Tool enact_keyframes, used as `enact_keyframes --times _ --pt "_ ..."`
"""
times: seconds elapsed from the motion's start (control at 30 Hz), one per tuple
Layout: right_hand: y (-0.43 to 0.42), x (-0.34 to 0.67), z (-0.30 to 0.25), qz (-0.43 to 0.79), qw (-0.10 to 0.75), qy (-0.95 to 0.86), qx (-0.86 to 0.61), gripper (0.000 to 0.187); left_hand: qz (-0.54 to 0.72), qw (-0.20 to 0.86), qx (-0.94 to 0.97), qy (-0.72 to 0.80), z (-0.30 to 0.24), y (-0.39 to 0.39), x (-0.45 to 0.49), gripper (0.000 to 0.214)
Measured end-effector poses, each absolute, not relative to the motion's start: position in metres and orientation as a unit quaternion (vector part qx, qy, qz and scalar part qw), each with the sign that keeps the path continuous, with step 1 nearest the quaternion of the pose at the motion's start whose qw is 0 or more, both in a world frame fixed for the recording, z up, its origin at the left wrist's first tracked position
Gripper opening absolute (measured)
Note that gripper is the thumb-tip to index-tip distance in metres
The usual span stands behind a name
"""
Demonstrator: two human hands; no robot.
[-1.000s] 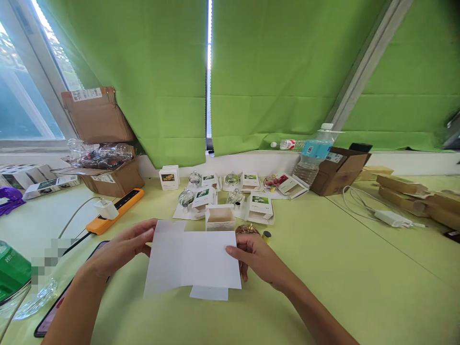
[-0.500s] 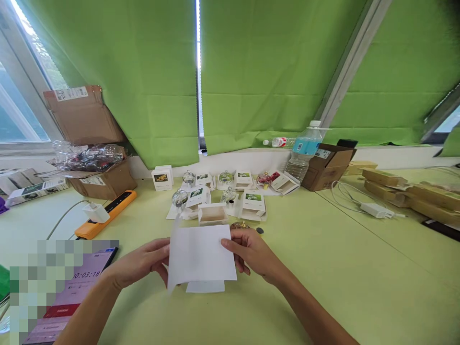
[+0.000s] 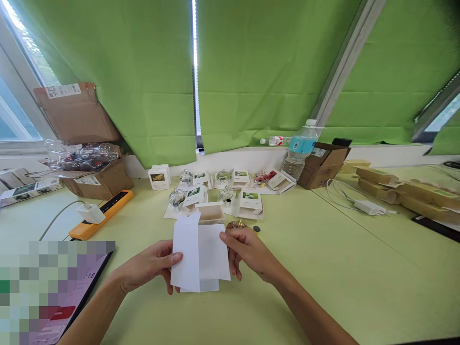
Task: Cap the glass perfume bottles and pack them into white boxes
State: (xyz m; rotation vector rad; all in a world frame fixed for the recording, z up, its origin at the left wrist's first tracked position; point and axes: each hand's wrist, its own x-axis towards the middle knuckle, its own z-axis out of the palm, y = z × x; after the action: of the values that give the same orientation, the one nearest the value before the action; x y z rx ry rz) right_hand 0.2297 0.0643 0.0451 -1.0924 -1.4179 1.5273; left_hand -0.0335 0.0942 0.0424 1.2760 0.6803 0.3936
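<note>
One pale flap (image 3: pixel 212 286) shows at six o'clock beneath my white card (image 3: pixel 214 249), which I judge part folded: left panel over, right still flat. My left hand (image 3: pixel 158 268) closes on it at nine; my right hand (image 3: pixel 249 254) pinches its two-o'clock corner. Beyond, an open box (image 3: pixel 211 216) stands at twelve.

Office-like workroom: long table (image 3: pixel 330 278), green blinds (image 3: pixel 266 72), 1 power strip (image 3: pixel 115 205).
</note>
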Motion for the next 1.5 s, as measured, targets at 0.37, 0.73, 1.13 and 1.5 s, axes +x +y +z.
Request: enact_keyframes --times 0.37,0.73,1.13,1.5 --pt "0.063 0.230 0.049 0.636 0.388 -0.543 -0.388 0.043 0.208 0.734 0.569 0.306 0.040 0.096 -0.031 0.040" --pt "0.062 0.224 0.047 0.661 0.361 -0.563 -0.341 0.038 0.225 0.707 0.606 0.286 0.035 0.089 -0.014 0.049" --pt "0.063 0.224 0.041 0.672 0.346 -0.564 -0.332 0.037 0.230 0.682 0.622 0.308 0.035 0.084 -0.005 0.047" --pt "0.062 0.224 0.041 0.632 0.357 -0.597 -0.342 0.035 0.237 0.674 0.626 0.312 0.038 0.082 -0.001 0.047"
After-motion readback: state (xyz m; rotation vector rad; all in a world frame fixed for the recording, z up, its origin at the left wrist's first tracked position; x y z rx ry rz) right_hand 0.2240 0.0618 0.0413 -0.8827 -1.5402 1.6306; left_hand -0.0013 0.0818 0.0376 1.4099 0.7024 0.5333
